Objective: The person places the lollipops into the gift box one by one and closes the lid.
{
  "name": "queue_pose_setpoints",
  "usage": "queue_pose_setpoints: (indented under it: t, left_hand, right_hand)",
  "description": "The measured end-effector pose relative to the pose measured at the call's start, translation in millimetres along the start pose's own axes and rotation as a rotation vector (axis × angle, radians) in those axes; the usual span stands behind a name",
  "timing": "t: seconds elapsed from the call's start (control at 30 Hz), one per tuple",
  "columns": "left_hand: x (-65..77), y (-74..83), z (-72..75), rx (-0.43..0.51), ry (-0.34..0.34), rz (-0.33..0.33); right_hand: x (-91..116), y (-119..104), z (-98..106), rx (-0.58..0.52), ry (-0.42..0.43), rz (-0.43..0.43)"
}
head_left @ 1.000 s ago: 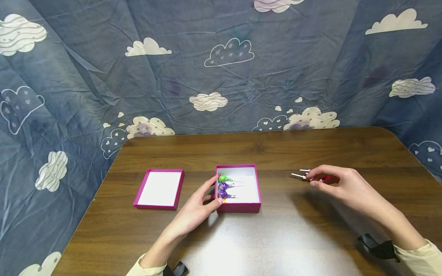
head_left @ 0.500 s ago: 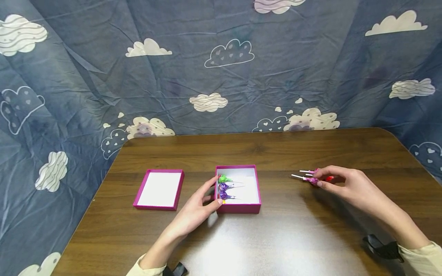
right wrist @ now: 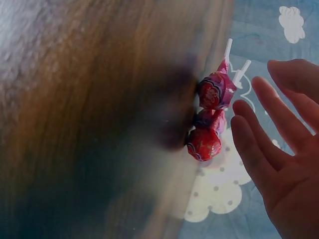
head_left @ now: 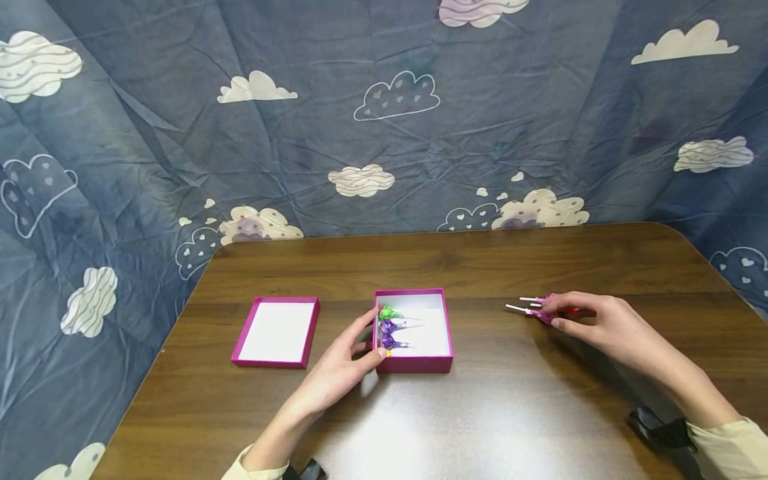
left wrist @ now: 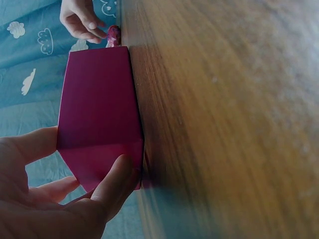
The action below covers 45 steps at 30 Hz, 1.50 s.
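A magenta box with a white inside stands mid-table, its top uncovered. In it, along the left wall, lie a green lollipop and two purple lollipops; a bit of yellow shows by the thumb. My left hand grips the box's left end, thumb at the near corner, fingers at the far one. To the right, my right hand hovers with loosely bent fingers beside several pink and red lollipops. Their white sticks point left. In the right wrist view a gap shows between fingertips and candies.
Left of the box lies a magenta box lid, its white inside facing up. All of this rests on a brown wooden table. A blue cloth with cloud prints hangs behind the table's far edge.
My right hand has shifted slightly right, off the lollipop sticks, so more of the pink candies shows. The left hand and box have stayed in place.
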<state>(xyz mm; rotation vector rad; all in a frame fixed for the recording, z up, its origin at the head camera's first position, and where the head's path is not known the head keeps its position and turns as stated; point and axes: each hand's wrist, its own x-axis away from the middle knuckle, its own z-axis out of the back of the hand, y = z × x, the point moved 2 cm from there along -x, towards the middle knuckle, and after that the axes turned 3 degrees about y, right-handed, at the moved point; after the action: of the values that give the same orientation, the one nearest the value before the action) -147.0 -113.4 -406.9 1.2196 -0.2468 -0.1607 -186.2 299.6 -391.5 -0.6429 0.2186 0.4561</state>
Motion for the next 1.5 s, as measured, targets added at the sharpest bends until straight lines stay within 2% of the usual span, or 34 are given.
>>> queue_pose_setpoints:
  t: [0.53,0.93,1.1,1.2,1.5]
  left_hand:
    - [-0.2,-1.6,-0.2,0.004,-0.003,0.002]
    - [0.9,-2.1,-0.5,0.009,-0.011,0.003]
    - [1.0,-0.8,-0.6,0.013,-0.011,-0.005]
    - [1.3,0.8,-0.5,0.016,-0.007,-0.012]
    - [1.4,1.0,-0.5,0.025,-0.014,-0.009]
  right_hand:
    - [-2.5,8.7,-9.2,0.006,-0.031,-0.027]
    - [0.2,4.2,-13.8,-0.027,-0.108,0.063]
    - [1.5,4.2,-19.5,-0.101,-0.165,0.104]
    - [2.3,4.1,-21.6,-0.145,-0.184,0.109]
    - [3.4,4.6,-24.5,-0.165,-0.238,0.099]
